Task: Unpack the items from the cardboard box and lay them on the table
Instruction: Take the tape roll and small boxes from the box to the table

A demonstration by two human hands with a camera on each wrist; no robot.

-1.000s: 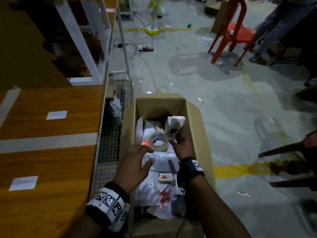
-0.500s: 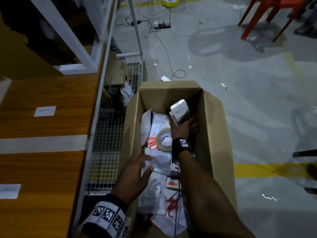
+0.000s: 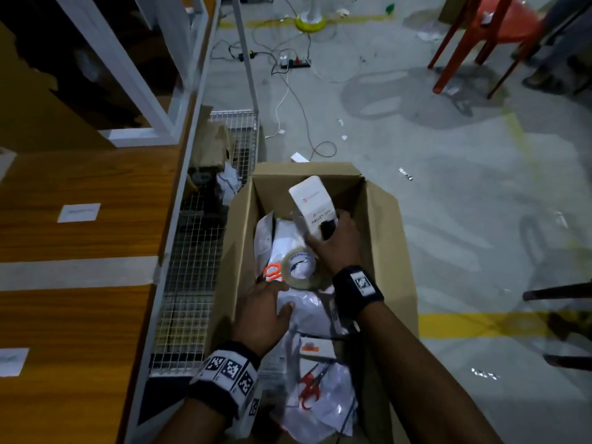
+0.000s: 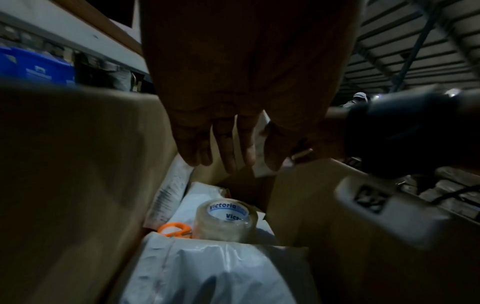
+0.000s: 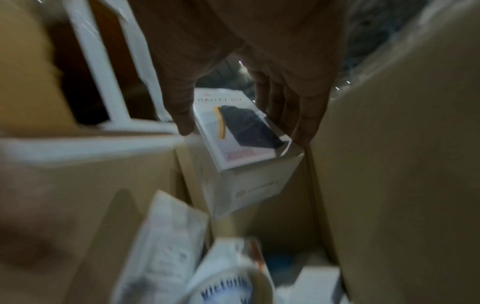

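Note:
An open cardboard box [image 3: 389,238] stands on the floor beside the wooden table [image 3: 80,251]. My right hand [image 3: 326,230] grips a white product box [image 3: 312,203] and holds it tilted above the carton's far end; thumb and fingers clamp its sides [image 5: 241,133]. My left hand [image 3: 286,298] lies open with straight fingers [image 4: 223,148] over a white poly bag [image 3: 307,309]. A clear tape roll [image 3: 299,270] and orange-handled scissors [image 3: 272,272] lie on the bags between my hands. Red scissors [image 3: 309,389] in a clear bag lie at the near end.
A wire-mesh shelf [image 3: 192,267] with crumpled packaging runs between table and carton. Paper labels [image 3: 78,213] lie on the table, which carries a white frame [image 3: 128,75]. Cables [image 3: 304,123] trail on the floor; a red chair [image 3: 474,43] and another person's legs stand far right.
My right hand took hold of the white product box at the carton's far end and has raised it. My left hand stayed over the poly bag.

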